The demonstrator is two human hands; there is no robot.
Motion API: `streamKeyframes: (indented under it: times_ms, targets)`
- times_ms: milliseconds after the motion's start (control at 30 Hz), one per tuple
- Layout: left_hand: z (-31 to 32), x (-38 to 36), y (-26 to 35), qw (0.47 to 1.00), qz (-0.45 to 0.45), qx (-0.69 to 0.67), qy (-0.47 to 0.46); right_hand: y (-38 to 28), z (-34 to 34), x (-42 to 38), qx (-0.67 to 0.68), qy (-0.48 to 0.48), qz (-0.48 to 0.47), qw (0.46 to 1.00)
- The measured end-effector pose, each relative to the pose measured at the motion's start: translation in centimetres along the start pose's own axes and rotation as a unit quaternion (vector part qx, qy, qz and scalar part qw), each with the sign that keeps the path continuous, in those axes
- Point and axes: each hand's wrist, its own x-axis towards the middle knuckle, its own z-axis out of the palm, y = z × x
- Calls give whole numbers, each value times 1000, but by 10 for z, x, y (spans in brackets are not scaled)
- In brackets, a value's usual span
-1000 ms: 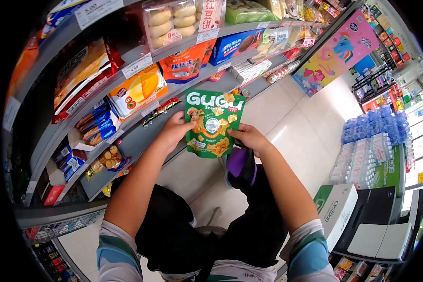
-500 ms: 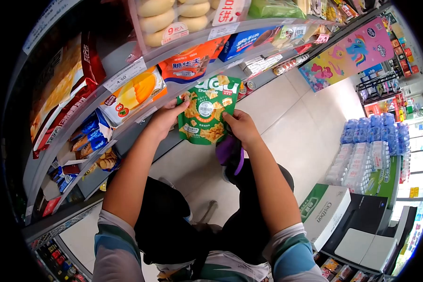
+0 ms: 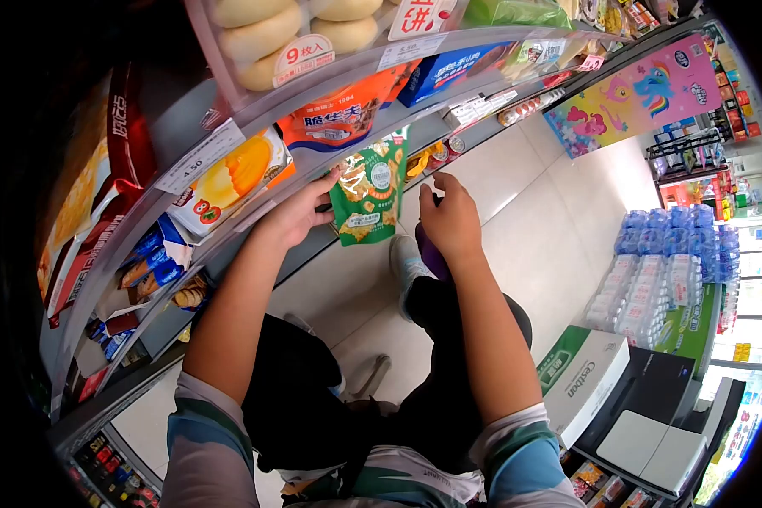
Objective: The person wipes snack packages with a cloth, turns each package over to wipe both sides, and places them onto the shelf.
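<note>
My left hand (image 3: 300, 208) pinches the left edge of a green snack pouch (image 3: 371, 193). The pouch hangs upright, tilted a little, with pictures of golden crunchy pieces on its front. Its top reaches the shelf edge, just below an orange wafer bag (image 3: 334, 114). To the right of the pouch and apart from it is my right hand (image 3: 450, 216), its fingers curled. A purple item (image 3: 430, 254) hangs below that hand, mostly hidden behind it and the wrist.
Curved store shelves (image 3: 254, 144) run along the left and top, with boxed and bagged snacks. Pale floor tiles (image 3: 525, 203) lie beyond my hands. At the right stand wrapped water bottles (image 3: 643, 288), a white Cestbon carton (image 3: 580, 385) and a pony poster (image 3: 626, 93).
My right hand has let go of the pouch's right side and moved to the right and slightly up. The pouch has turned a little, still in my left hand.
</note>
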Motion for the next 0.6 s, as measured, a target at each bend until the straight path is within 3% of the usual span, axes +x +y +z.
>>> streamKeyframes:
  times_ms: [267, 600]
  targets:
    - [-8, 6, -5, 999, 33, 20, 16, -3, -2, 1, -13, -75, 4, 997]
    - [-14, 3, -4, 997, 54, 33, 51, -11, -8, -4, 24, -51, -18, 998]
